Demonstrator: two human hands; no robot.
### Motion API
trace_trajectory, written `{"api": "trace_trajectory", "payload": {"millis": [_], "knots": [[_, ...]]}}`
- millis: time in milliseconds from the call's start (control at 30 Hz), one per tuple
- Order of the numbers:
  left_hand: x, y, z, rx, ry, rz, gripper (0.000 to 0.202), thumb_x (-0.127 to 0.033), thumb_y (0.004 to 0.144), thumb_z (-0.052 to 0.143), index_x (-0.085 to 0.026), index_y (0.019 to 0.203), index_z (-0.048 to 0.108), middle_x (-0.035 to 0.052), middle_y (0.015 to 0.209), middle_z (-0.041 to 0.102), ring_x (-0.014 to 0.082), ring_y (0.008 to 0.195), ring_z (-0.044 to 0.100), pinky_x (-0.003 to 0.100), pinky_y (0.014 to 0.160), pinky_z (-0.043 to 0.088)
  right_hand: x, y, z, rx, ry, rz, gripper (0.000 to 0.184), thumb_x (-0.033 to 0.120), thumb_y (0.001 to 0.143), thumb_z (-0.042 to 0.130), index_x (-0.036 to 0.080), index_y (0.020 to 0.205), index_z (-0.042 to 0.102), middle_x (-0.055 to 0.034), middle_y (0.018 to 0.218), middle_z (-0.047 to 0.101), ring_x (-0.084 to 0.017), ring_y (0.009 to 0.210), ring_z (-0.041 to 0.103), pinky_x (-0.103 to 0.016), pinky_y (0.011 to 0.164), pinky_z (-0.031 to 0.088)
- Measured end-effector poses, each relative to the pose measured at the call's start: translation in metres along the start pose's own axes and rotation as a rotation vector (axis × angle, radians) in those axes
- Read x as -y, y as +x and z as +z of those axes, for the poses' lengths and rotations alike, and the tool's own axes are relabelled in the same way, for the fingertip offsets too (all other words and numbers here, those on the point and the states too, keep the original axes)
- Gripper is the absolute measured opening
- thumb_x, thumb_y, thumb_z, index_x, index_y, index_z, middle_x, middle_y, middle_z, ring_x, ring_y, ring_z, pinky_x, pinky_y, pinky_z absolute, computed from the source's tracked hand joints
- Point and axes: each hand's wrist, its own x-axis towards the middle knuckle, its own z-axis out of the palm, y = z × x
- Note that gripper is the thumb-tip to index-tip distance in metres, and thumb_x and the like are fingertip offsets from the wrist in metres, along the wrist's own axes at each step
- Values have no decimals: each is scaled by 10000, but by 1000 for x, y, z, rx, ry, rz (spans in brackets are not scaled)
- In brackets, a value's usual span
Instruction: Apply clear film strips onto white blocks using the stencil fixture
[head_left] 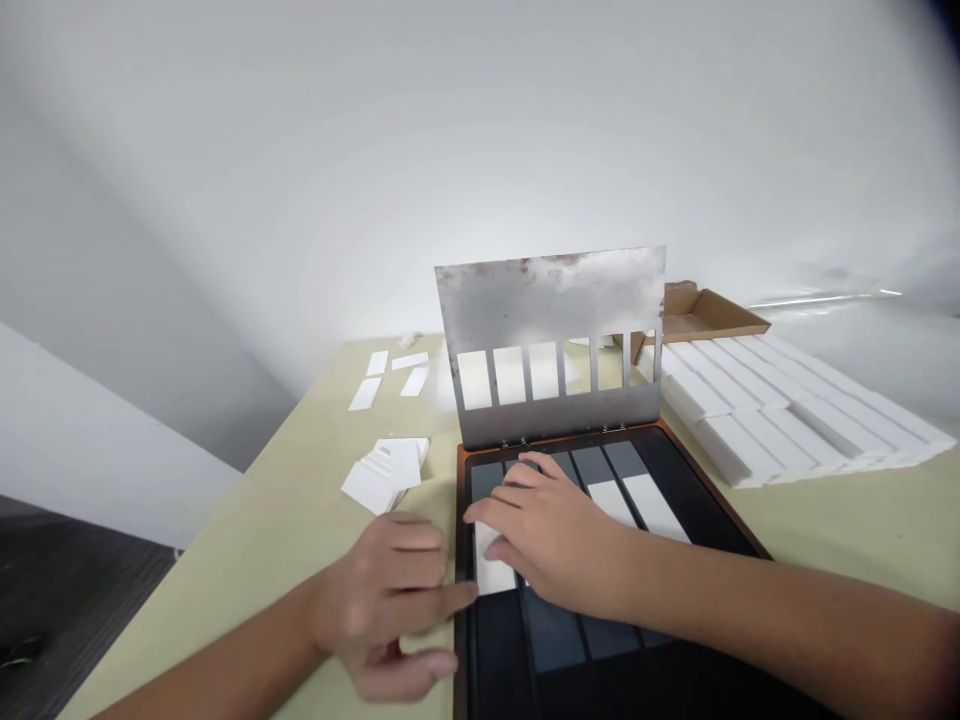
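Left hand (379, 600) lies nearest the camera, open with the fingers spread, just beside the near-left edge of the dark slotted bed (592, 465) and above the beige tabletop (247, 560). Its index finger extends toward the white strip (491, 570) and ends at or very near that strip's edge. No grip is formed; the posture suggests steadying or squaring rather than carrying.

Further left, a loose pile of white die-cut cards (382, 480) and four separate white strips (365, 393) rest on the tabletop, apart from the bed.

Right hand (551, 530) lies palm down across the left part of the bed, its fingers draped over the white strip. The thumb is hidden, so it cannot be determined whether the strip is pinched. The strip sits in the leftmost lane, its long axis running from the person toward the hinge. Two further white strips (652, 505) occupy lanes to the right, aligned the same way.

Behind the bed, a hinged steel stencil plate (551, 310) stands raised, which leaves the lanes accessible. Far right, rows of stacked white strips (795, 400) lie on the tabletop, with an open cardboard tray (712, 315) behind them.
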Motion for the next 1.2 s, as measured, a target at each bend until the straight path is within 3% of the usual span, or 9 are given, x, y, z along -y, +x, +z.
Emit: {"api": "trace_trajectory", "payload": {"millis": [100,367,667,767,833,900,1000,1100,1200], "knots": [[-4,3,0,86,-19,3,413,-417,1040,451,-118,1144,715,10,567,520,209,460,418,372,458,246,-1,0,0,7,0,3,227,194,1049,561,216,1258,647,-41,1029,757,-249,1059,568,-468,1142,261],[10,1,1,103,-27,-74,355,-371,1048,469,-159,1187,717,25,621,557,210,523,447,353,500,299,-2,-4,1,27,-11,-29,369,85,941,577,204,1286,626,-51,1012,737,-257,1071,559,-499,1203,192],[16,0,-3,167,43,-91,348,-343,1071,475,-164,1236,724,30,641,578,205,546,452,352,523,312,1,-6,-10,81,10,-59,379,131,969,565,191,1341,603,-54,1051,726,-265,1092,526,-554,1216,142],[16,-1,-3,172,57,-97,342,-349,1068,481,-167,1216,731,41,665,600,204,558,474,352,528,320,1,-6,-10,70,56,-48,336,323,1017,635,196,1328,617,-54,1057,731,-269,1110,534,-557,1218,147],[17,-2,-2,176,61,-102,346,-354,1068,488,-163,1231,726,47,679,618,206,567,483,353,534,322,2,-5,-10,65,85,-26,429,483,988,701,195,1299,637,-56,1047,730,-271,1112,544,-554,1220,154],[18,-3,-1,188,62,-111,348,-351,1071,491,-163,1255,719,49,695,632,210,573,489,354,540,327,4,-5,-10,60,91,-5,474,539,958,735,195,1272,652,-53,1026,723,-267,1101,553,-543,1223,162],[19,-4,0,196,61,-120,340,-334,1072,494,-166,1271,712,46,712,645,213,577,496,353,545,337,5,-3,-10,48,89,20,383,493,976,726,205,1222,672,-42,994,713,-255,1076,557,-514,1212,191],[19,-4,-1,157,66,-95,338,-313,1064,491,-150,1270,703,34,678,618,209,556,489,350,533,316,3,-2,-8,42,88,28,216,319,1025,661,216,1214,672,-40,1010,729,-245,1074,558,-493,1192,207],[12,-2,-4,67,69,-32,342,-310,1038,485,-128,1224,706,16,612,558,200,514,463,346,515,268,-2,-1,-4,27,94,32,244,197,1028,609,226,1266,655,-33,1057,753,-240,1087,558,-482,1184,198]]}}
